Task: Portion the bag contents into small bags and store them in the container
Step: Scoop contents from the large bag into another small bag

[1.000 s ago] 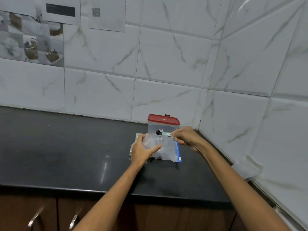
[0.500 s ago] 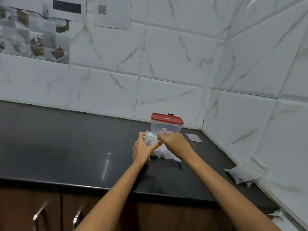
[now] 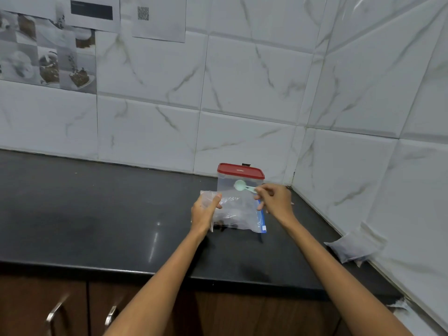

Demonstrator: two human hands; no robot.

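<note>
- Bag (image 3: 238, 213) lies on the counter (image 3: 97, 214), before the container (image 3: 240, 180).
- Spoon (image 3: 243, 186) above the bag — left hand (image 3: 204, 212) left, right hand (image 3: 274, 202) right.

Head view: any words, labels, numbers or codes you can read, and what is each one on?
No text reads clearly.
Red lid of the container: small embossed mark, too small to read.
Wall sheet with dark bar: faint print, too blurred to read.
Wall sheet: a QR code, no legible words.
Zip bag, blue strip: small white patch near its lower end, unreadable.
Green scoop: no marking visible.
</note>
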